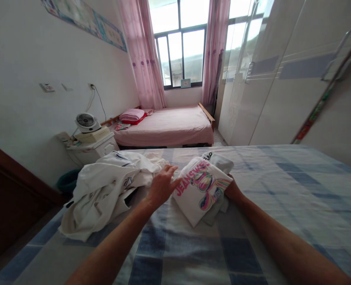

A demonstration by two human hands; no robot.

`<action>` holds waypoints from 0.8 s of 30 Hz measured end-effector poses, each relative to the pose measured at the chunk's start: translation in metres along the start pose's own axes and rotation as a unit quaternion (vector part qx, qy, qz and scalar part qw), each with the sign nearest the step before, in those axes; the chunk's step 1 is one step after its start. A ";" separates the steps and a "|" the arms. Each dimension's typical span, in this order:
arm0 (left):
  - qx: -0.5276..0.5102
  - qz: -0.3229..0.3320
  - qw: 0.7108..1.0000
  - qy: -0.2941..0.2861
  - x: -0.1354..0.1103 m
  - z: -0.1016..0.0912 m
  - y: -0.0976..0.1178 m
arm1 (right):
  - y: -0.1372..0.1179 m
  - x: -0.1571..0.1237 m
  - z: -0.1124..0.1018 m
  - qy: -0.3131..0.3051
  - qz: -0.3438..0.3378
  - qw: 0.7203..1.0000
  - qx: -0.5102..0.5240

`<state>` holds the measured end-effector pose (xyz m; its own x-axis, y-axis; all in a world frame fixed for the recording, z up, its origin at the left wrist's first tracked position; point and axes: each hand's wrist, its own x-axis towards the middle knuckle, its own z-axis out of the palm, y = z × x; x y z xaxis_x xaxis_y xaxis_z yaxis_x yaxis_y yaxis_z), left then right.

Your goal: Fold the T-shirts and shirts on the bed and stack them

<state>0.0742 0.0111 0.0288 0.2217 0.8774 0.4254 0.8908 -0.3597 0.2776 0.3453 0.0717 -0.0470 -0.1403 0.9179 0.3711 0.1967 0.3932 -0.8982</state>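
Observation:
A folded white T-shirt (190,198) with pink lettering and a colourful bear print lies at an angle on a folded pale grey garment (222,161). My right hand (233,190) grips the T-shirt's right edge; its fingertips are hidden behind the cloth. Close to the left edge of the T-shirt, my left hand (163,184) is open, its fingers stretched out and the thumb apart. A loose heap of white clothes (99,194) with dark trim lies left of that hand.
The clothes rest on a bed with a blue and white checked sheet (276,237). Beyond it stands a pink-covered bed (175,122) under the window. A small fan (86,122) is on the nightstand (101,148) at left. White wardrobes (270,91) line the right.

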 end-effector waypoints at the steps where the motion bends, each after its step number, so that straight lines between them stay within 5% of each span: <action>1: -0.012 0.018 1.000 -0.008 0.005 0.009 0.010 | 0.000 0.000 0.000 -0.001 0.001 1.000 -0.001; 6: 0.034 0.008 0.999 -0.020 0.020 0.036 0.028 | -0.002 -0.001 0.000 -0.001 -0.014 0.999 -0.029; 12: 0.057 -0.003 0.998 -0.005 0.020 0.023 0.014 | -0.006 -0.001 0.002 0.013 -0.008 1.000 -0.023; 17: -0.022 0.007 0.999 -0.026 0.018 0.018 0.011 | -0.004 -0.001 0.003 0.013 0.007 1.000 -0.023; 24: 0.132 0.075 0.988 -0.013 0.015 0.030 0.023 | -0.007 0.001 0.001 0.012 0.010 1.000 -0.023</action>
<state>0.1098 0.0256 0.0155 0.3660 0.8293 0.4223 0.9189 -0.3937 -0.0232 0.3427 0.0700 -0.0407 -0.1136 0.9261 0.3599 0.2429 0.3771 -0.8938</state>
